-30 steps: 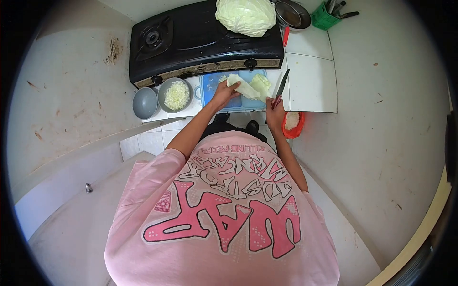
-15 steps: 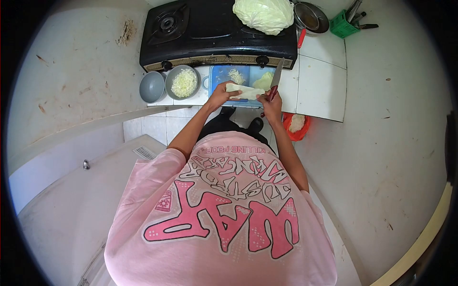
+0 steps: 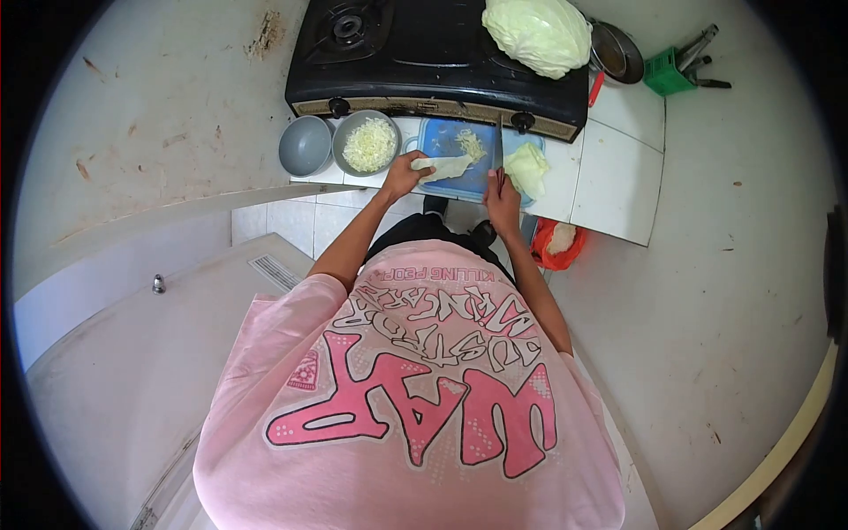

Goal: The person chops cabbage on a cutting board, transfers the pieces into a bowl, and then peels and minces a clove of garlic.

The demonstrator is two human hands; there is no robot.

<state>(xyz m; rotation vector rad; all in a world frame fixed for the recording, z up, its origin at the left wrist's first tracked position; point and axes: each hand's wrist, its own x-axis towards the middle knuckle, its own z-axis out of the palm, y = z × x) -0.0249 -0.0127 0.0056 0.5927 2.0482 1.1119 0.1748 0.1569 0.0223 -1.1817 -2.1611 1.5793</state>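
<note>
My left hand (image 3: 405, 173) pinches a pale, rolled or folded cabbage leaf (image 3: 447, 167) over the blue cutting board (image 3: 457, 188). In my right hand (image 3: 503, 208) is the handle of a knife (image 3: 497, 148), its blade pointing away from me toward the stove. A small heap of shredded cabbage (image 3: 471, 145) lies on the board beyond the leaf. More loose cabbage leaves (image 3: 526, 168) rest at the board's right end, just right of the knife. Left of the board, a grey bowl (image 3: 394, 133) holds shredded cabbage.
Another grey bowl (image 3: 306, 147) stands at the far left. Behind the board is a black gas stove (image 3: 424, 84) with a cabbage head (image 3: 541, 35) on it. A pan (image 3: 629, 55) and a green basket of utensils (image 3: 664, 74) sit at right. A red bag (image 3: 556, 256) lies below the counter.
My two hands have moved apart; the right hand has let go of the leaf and the knife is lowered to the board. The head view has shifted slightly.
</note>
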